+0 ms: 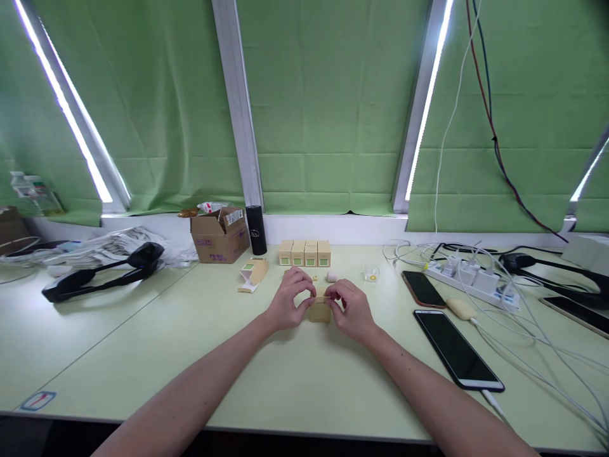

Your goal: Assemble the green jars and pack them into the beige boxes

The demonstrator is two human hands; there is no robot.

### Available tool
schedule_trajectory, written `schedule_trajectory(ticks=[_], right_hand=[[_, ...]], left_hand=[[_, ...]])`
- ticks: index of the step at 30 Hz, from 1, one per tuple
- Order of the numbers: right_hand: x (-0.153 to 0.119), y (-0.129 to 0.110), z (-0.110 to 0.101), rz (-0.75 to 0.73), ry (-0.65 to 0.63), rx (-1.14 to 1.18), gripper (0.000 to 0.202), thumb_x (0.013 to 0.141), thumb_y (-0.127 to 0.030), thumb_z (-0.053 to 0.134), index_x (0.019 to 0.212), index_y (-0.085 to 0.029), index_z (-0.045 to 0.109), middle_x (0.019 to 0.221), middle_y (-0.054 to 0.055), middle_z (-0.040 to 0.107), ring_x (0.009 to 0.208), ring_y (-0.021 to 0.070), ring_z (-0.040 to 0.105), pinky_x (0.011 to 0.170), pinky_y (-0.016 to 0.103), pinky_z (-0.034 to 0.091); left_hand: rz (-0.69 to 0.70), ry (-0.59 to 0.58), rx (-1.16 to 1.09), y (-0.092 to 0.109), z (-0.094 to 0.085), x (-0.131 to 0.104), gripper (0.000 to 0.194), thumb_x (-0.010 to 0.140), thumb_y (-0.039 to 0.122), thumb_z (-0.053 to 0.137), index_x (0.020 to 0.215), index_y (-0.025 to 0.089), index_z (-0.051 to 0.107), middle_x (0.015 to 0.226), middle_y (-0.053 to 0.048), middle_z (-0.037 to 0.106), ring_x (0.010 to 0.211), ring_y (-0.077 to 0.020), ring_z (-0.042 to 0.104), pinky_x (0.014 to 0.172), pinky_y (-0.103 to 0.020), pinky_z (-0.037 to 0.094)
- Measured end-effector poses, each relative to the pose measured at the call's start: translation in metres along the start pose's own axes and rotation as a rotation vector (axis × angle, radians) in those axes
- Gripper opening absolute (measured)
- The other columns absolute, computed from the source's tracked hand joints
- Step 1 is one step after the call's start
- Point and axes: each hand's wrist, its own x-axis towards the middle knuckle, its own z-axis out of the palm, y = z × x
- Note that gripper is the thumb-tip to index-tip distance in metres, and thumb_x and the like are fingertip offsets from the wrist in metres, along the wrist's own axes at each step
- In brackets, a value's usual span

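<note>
A small brown cardboard box (320, 311) stands on the table between my two hands. My left hand (292, 298) pinches its upper left edge with thumb and fingertips. On the other side, my right hand (351, 307) grips the upper right edge in the same way. The top flap seems to be raised between my fingertips; what is inside the box is hidden. Just beyond the hands lie a small pale pink round item (332, 277) and a tiny yellowish piece. A clear plastic piece (370, 274) with a yellow centre rests further right.
Several small boxes (304, 253) stand in a row at the back. An unfolded carton (254, 274) lies to their left, near a larger cardboard box (219, 235) and a black cylinder (256, 230). On the right are phones (457, 348), a power strip (471, 284) and loose white cables.
</note>
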Motion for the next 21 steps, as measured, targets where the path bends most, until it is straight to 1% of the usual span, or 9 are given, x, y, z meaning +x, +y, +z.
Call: schedule_trajectory(ticks=[3, 6, 8, 16, 21], right_hand=[[-0.0004, 0.0007, 0.0002, -0.016, 0.004, -0.002, 0.015, 0.083, -0.007, 0.057, 0.085, -0.022, 0.061, 0.078, 0.002, 0.061, 0.075, 0.0182, 0.056, 0.063, 0.029, 0.041], [-0.0005, 0.0004, -0.0005, -0.048, 0.009, -0.008, 0.016, 0.082, -0.006, 0.056, 0.083, -0.022, 0.061, 0.077, 0.002, 0.061, 0.074, 0.0181, 0.056, 0.064, 0.029, 0.042], [-0.0001, -0.0002, -0.0014, -0.075, 0.009, -0.015, 0.017, 0.082, -0.006, 0.056, 0.083, -0.022, 0.061, 0.076, 0.002, 0.062, 0.074, 0.0182, 0.056, 0.064, 0.029, 0.043], [0.0003, 0.0003, -0.0031, -0.105, -0.009, -0.049, 0.016, 0.082, -0.007, 0.056, 0.082, -0.022, 0.062, 0.074, 0.002, 0.061, 0.072, 0.0179, 0.056, 0.061, 0.029, 0.040], [-0.0003, 0.0007, -0.0039, -0.085, -0.041, -0.047, 0.015, 0.080, -0.008, 0.056, 0.079, -0.022, 0.060, 0.072, 0.001, 0.058, 0.070, 0.0179, 0.054, 0.061, 0.029, 0.039]], left_hand=[[0.022, 0.006, 0.004, -0.0004, 0.0005, -0.0002, 0.007, 0.087, 0.015, 0.063, 0.084, 0.021, 0.064, 0.082, -0.005, 0.062, 0.088, -0.0233, 0.054, 0.082, -0.041, 0.046], [0.055, 0.015, 0.021, -0.0007, 0.0010, -0.0007, 0.009, 0.085, 0.013, 0.063, 0.082, 0.022, 0.064, 0.068, -0.002, 0.056, 0.079, -0.0221, 0.052, 0.079, -0.040, 0.044], [0.073, 0.014, 0.043, -0.0009, 0.0015, -0.0012, 0.010, 0.084, 0.013, 0.063, 0.082, 0.022, 0.064, 0.063, 0.000, 0.053, 0.076, -0.0215, 0.051, 0.078, -0.041, 0.042], [0.069, -0.006, 0.050, -0.0020, 0.0028, -0.0028, 0.010, 0.083, 0.014, 0.062, 0.078, 0.022, 0.064, 0.058, 0.001, 0.052, 0.069, -0.0202, 0.049, 0.076, -0.041, 0.040], [0.026, -0.051, 0.056, -0.0026, 0.0028, -0.0035, 0.009, 0.084, 0.020, 0.062, 0.075, 0.023, 0.064, 0.058, -0.001, 0.054, 0.069, -0.0214, 0.051, 0.078, -0.043, 0.041]])
